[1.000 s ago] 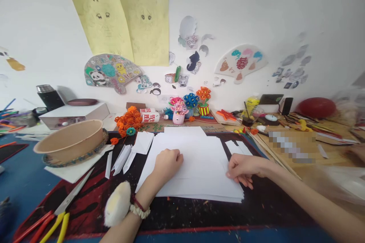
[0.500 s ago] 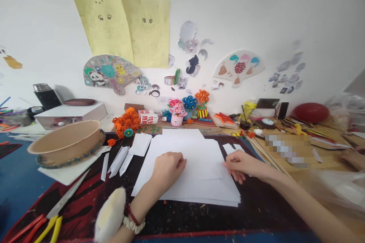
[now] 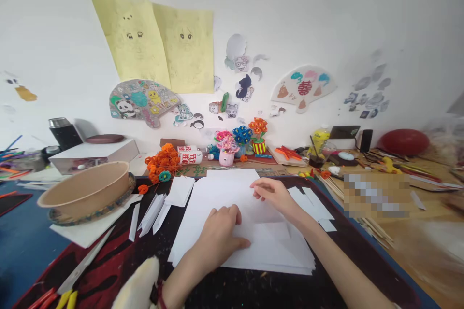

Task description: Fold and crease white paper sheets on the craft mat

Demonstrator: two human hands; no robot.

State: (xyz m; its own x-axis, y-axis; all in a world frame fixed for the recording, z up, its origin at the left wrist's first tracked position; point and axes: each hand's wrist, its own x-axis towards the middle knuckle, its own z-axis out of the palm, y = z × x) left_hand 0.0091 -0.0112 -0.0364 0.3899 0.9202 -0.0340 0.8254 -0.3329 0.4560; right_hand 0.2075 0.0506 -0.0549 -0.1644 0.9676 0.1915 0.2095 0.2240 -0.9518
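A stack of white paper lies on the dark mat. On its lower left part rests my left hand, thumb and fingers apart, nothing held. My right hand is over the upper right of the stack with fingertips pinched together; what they hold, if anything, cannot be made out. A smaller white piece lies on the stack between and below the hands. White strips lie to the right of the stack, and folded papers to its left.
Scissors with red and yellow handles lie at the lower left near a beige bowl. Orange flowers, small flower pots and a white bottle stand behind. Wooden sticks lie right.
My right hand has moved left from the stack's right edge to over the stack. My left hand has shifted down and its thumb has spread. The view has tilted slightly up.
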